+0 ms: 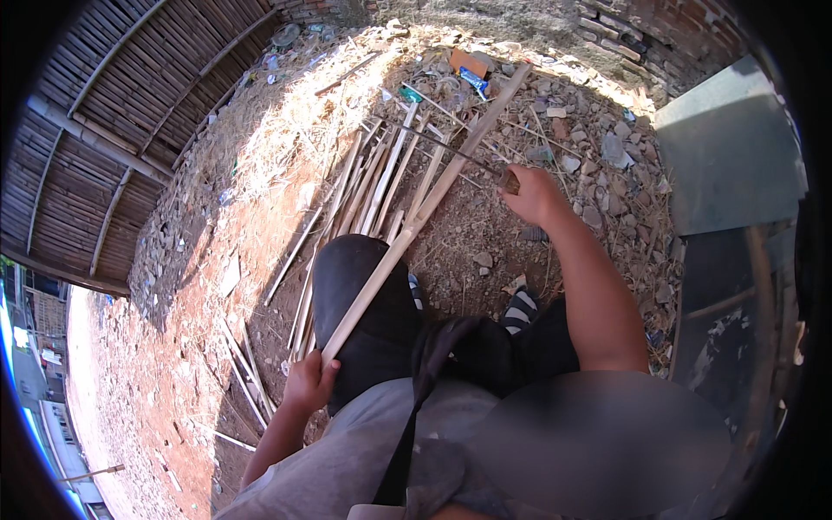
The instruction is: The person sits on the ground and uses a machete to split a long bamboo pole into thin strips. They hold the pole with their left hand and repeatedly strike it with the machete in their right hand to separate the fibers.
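Observation:
A long pale split-bamboo strip [381,270] slants from my left hip, across my left thigh, to the rubble at the far right. My left hand [309,381] is closed round its near end. My right hand [533,198] grips the wooden handle of a long knife [478,162], whose thin dark blade points to the far left. The blade crosses the strip about two thirds of the way up; whether it touches or cuts into it, I cannot tell.
Several loose bamboo strips [368,186] lie in a pile beyond my left knee, with more strips [247,377] at the left. Broken bricks and stones [607,178] cover the ground at right. A bamboo wall [113,113], a brick wall [624,35] and a grey-green panel [728,152] surround the spot.

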The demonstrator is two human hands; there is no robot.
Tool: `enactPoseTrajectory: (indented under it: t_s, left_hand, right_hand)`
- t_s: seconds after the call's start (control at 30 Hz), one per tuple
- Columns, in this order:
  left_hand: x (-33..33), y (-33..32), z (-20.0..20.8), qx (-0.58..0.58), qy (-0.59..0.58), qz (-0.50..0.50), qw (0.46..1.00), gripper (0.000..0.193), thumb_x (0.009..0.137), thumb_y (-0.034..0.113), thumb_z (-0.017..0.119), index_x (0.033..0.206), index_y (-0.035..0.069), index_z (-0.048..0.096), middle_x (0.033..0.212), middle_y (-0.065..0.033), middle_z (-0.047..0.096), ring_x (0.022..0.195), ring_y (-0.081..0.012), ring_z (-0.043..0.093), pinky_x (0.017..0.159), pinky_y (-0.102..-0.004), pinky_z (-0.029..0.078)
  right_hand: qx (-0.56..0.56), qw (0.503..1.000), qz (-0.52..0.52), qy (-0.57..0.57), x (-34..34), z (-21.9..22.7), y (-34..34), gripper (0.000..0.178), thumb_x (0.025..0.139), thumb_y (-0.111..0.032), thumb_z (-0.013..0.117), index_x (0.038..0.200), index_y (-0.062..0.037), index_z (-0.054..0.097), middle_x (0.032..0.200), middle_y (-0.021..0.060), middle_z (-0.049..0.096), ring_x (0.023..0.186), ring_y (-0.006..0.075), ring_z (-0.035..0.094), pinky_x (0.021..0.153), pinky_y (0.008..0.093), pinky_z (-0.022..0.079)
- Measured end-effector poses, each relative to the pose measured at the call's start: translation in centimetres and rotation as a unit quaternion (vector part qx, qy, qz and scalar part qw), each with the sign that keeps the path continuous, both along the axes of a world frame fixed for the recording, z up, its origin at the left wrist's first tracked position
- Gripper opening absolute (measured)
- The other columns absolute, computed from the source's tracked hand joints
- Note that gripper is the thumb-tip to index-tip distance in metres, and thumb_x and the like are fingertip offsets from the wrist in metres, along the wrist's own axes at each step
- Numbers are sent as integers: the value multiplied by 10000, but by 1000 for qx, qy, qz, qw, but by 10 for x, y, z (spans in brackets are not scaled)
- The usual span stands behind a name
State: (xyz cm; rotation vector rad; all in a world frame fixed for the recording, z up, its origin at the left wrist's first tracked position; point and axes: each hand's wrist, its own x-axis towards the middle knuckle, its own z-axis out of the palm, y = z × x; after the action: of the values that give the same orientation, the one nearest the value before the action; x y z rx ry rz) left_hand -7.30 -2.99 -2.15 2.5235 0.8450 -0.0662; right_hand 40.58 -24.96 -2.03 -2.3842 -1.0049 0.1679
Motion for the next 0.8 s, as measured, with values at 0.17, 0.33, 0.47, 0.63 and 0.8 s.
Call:
enactPoseTrajectory:
  t_s: [0.17, 0.33, 0.47, 0.63, 0.8]
  left_hand:
    - [-2, -1, 1, -15, 1, 8, 1000, 460, 971, 419, 613, 778, 13, 515, 662, -239, 596, 683, -476, 619, 595, -527, 455]
    - [3, 6, 15, -78, 13, -6, 997, 455, 983, 425, 593, 816, 4, 554, 673, -225, 609, 683, -462, 626, 599, -501, 461]
    - [3, 19, 13, -116, 55, 2, 992, 476, 990, 445, 579, 832, -3, 570, 695, -230, 616, 698, -432, 640, 618, -477, 467]
    - [-2, 21, 9, -155, 64, 29, 985, 520, 995, 478, 563, 821, -12, 567, 711, -238, 613, 695, -399, 636, 629, -460, 468]
    - [2, 20, 20, -157, 66, 12, 985, 549, 1000, 505, 550, 824, -15, 572, 688, -212, 604, 659, -349, 616, 620, -447, 463]
  right_hand:
    - [-19, 1000, 9, -11, -12, 24, 4, 396, 841, -280, 735, 1139, -33, 648, 904, 200, 703, 852, 392, 684, 750, 480, 538]
    - [-104, 978, 159, -84, -47, 36, 19, 349, 808, -252, 742, 1076, -54, 640, 865, 188, 687, 840, 398, 678, 747, 480, 538]
    - [-8, 997, 81, -4, -14, 6, 10, 330, 804, -221, 735, 1074, -56, 641, 857, 193, 682, 834, 399, 678, 743, 480, 537]
    - [-11, 999, 44, -17, -15, 20, 4, 299, 806, -210, 715, 1058, -66, 646, 867, 183, 688, 840, 385, 682, 747, 476, 540]
    - [-155, 969, 177, -72, -62, 51, 25, 268, 805, -208, 695, 1040, -88, 647, 896, 162, 700, 890, 363, 690, 785, 479, 551]
